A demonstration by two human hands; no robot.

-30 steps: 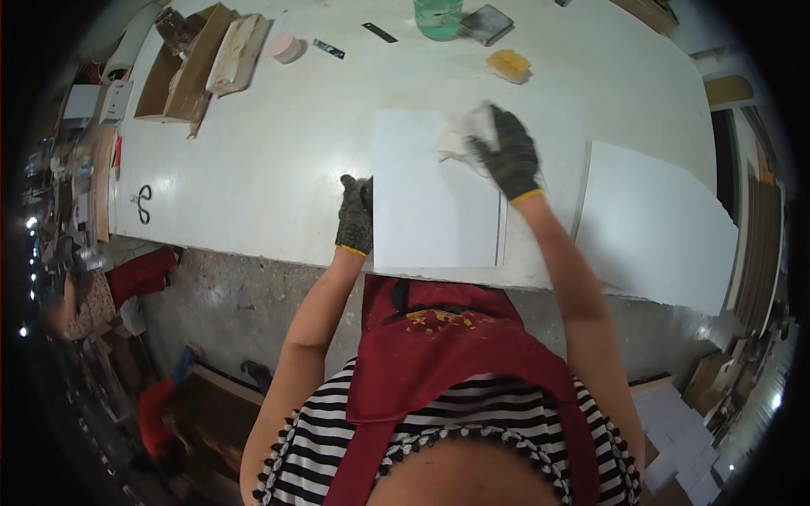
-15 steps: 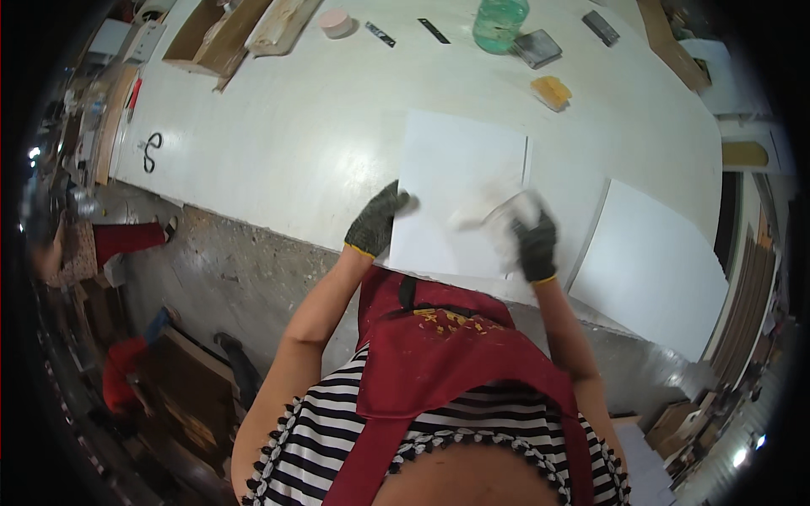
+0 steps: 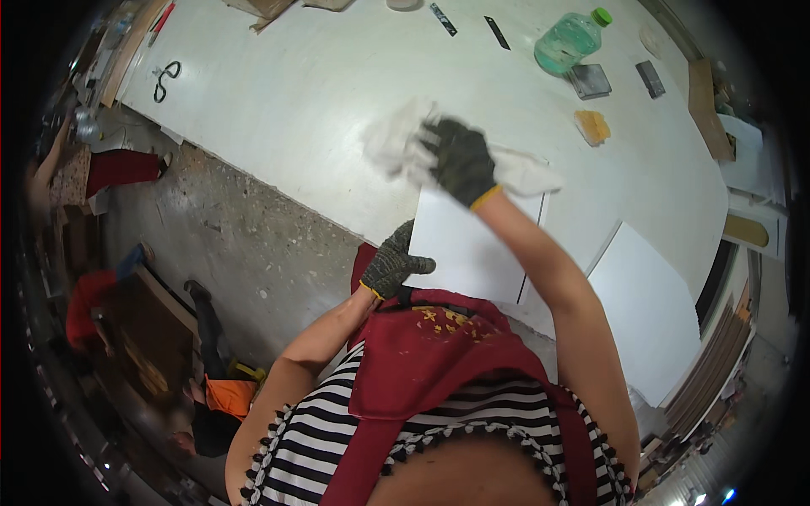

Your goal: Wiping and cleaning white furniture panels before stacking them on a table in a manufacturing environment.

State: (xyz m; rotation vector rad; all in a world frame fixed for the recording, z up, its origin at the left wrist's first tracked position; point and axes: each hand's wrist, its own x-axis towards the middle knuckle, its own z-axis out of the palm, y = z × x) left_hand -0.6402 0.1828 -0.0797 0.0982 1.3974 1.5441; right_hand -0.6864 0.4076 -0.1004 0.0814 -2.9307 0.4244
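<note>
A white rectangular panel (image 3: 472, 249) lies at the table's near edge, directly in front of me. My left hand (image 3: 395, 263), in a dark knit glove with a yellow cuff, grips the panel's left edge with the thumb on top. In a matching glove, my right hand (image 3: 460, 164) is over the panel's far end, closed on a white cloth (image 3: 527, 171). The cloth spreads out on both sides of that hand and hides the panel's far edge. Its left part is smeared by motion.
On the white table (image 3: 278, 101) stand a green-capped bottle (image 3: 567, 44), a grey block (image 3: 591, 82), a yellow sponge (image 3: 592, 127) and small black-handled scissors (image 3: 166, 82). Another white sheet (image 3: 645, 312) lies at the right. Other people (image 3: 221, 405) are on the floor side at left.
My right hand has swept the cloth from the panel's right side to its far end, leftward and away from me. My left hand still holds the left edge. The whole view has shifted.
</note>
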